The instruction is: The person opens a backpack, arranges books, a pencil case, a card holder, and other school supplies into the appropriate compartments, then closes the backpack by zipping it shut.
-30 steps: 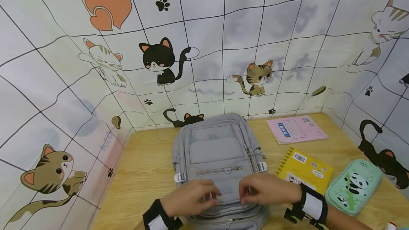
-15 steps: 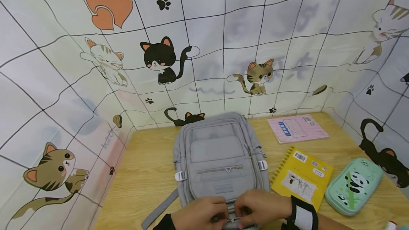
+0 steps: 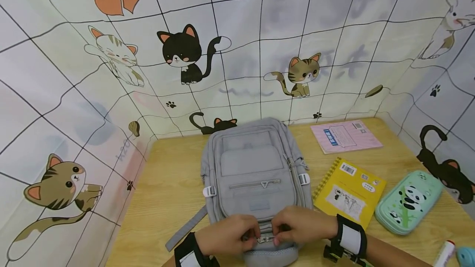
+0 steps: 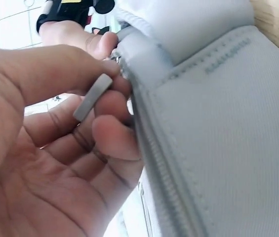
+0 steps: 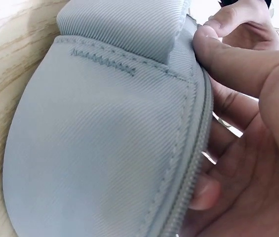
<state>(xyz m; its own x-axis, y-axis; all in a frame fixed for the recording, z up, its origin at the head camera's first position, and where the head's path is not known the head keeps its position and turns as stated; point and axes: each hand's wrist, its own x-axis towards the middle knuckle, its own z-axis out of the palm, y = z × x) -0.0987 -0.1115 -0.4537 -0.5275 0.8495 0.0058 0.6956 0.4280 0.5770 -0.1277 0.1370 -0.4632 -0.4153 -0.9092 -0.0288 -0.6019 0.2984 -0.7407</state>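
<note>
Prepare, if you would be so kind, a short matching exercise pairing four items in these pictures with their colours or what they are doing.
Column one:
1. left hand
2. spiral notebook
3. backpack
4. panda case

Column two:
A. mint green
B. grey
C. pinching a zipper pull
D. yellow

Right pairs: 1-C, 2-D, 3-B, 4-A

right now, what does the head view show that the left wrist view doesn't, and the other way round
Head view only: the pink book, yellow notebook and marker.

Left wrist view only: the left palm and zigzag stitching.

Both: the bag, its zip, the left hand and right hand.
</note>
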